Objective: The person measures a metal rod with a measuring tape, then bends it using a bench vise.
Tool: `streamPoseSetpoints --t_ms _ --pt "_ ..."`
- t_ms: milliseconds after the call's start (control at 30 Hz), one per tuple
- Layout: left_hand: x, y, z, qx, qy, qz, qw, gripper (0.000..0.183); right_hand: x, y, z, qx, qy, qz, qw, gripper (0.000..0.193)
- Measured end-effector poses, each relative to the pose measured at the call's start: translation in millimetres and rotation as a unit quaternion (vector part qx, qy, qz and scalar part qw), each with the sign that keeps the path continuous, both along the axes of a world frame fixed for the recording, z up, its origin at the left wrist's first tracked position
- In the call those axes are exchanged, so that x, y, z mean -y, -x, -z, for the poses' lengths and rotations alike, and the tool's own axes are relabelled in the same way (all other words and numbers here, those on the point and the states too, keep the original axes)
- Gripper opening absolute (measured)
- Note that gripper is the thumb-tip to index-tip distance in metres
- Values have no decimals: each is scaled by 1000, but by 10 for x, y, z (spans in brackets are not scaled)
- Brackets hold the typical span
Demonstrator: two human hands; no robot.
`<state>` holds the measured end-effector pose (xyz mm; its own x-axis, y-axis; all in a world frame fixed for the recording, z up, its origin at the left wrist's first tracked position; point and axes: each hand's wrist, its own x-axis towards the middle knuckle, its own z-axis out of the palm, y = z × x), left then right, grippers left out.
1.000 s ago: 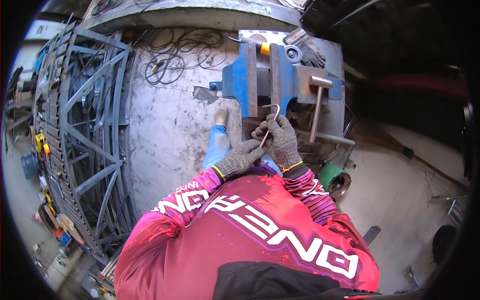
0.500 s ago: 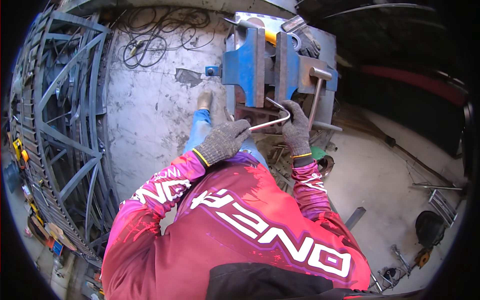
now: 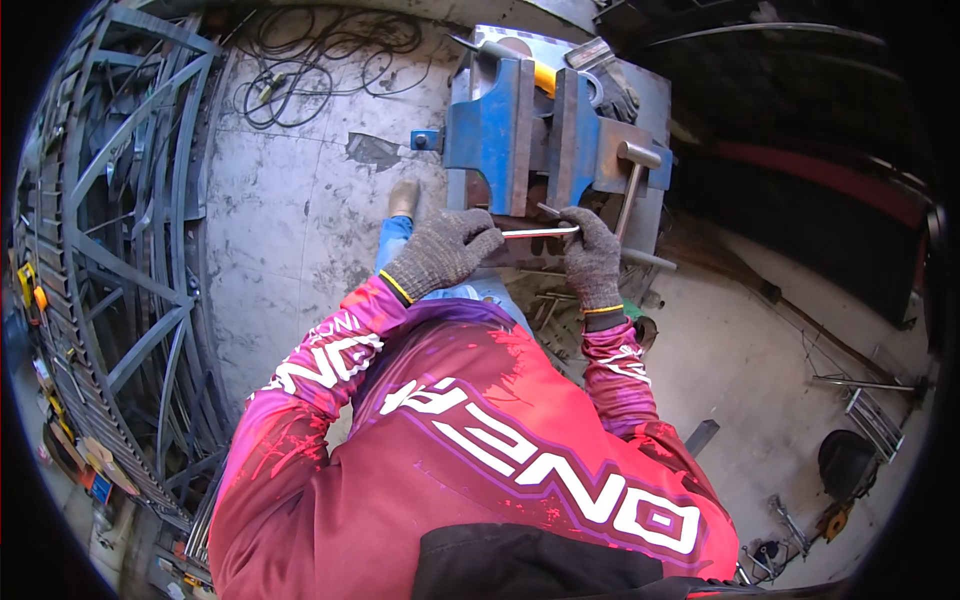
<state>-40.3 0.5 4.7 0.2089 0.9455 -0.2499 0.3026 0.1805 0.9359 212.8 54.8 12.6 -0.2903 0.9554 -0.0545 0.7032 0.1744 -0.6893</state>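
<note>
- Gloved hands meet over a bent metal rod, held near the center of the frame, just below the gap of a blue bench vise.
- The left hand pinches the straight end, its thumb and fingers closed together on it.
- The right hand grips the rod at its bend, fingers curled around it; the short leg points toward the upper left.
- Half a second ago the rod slanted up to the right; now its long leg lies almost level, and the left hand sits higher in the frame.
- A second ago the hands were close together with the rod nearly upright; now they stand apart, one at each end. The wider hold appears to steady the piece and bare its length.
- The vise's jaws stand apart; whether the rod's tip touches them cannot be told from this angle.
- To the right of the vise's gap rests a T-shaped metal tool; behind the vise, at upper center, shows a yellow-bodied tool.
- At upper left, a dark cable loops across the floor beside a steel framework.
</note>
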Motion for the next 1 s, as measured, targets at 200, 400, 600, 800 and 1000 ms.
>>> streamPoseSetpoints --t_ms 200,400,600,800,1000 --pt "-116 0 -115 -18 -19 -60 998 23 -2 -65 80 5 1 -10 1000 28" --pt "-121 85 70 61 -26 -89 994 18 26 -73 115 27 -38 -19 999 30" --pt "-391 932 1742 -83 -66 -228 968 23 1 -34 125 12 -45 23 999 26" --pt "-812 974 2618 282 471 -371 749 71 -35 -59 120 10 7 46 999 23" --pt "-1733 1157 2447 392 343 -384 763 94 -106 64 -64 14 7 30 999 19"
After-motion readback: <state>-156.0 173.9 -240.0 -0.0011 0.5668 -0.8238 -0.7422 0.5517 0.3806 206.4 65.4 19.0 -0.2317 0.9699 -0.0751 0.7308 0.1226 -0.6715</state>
